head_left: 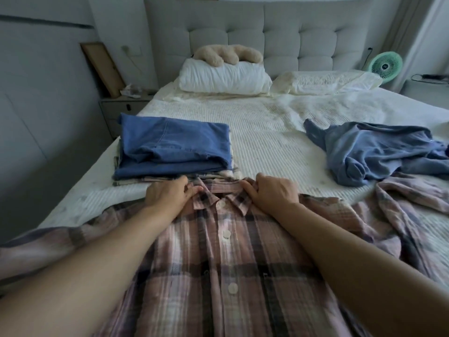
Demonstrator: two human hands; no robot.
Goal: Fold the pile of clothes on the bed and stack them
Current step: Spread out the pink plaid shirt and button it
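A pink plaid button shirt [218,263] lies spread front-up on the bed [267,132], sleeves out to both sides. My left hand [167,194] pinches the left side of its collar. My right hand [272,192] grips the right side of the collar. Just beyond the collar on the left stands a stack of folded clothes [172,152] with blue denim on top and lighter pieces under it. A crumpled blue garment [371,152] lies unfolded at the right.
Two white pillows [223,77] and a beige plush toy [228,54] sit at the padded headboard. A nightstand [121,105] stands at the left of the bed, a green fan [386,65] at the right. The bed's left edge runs close beside the stack.
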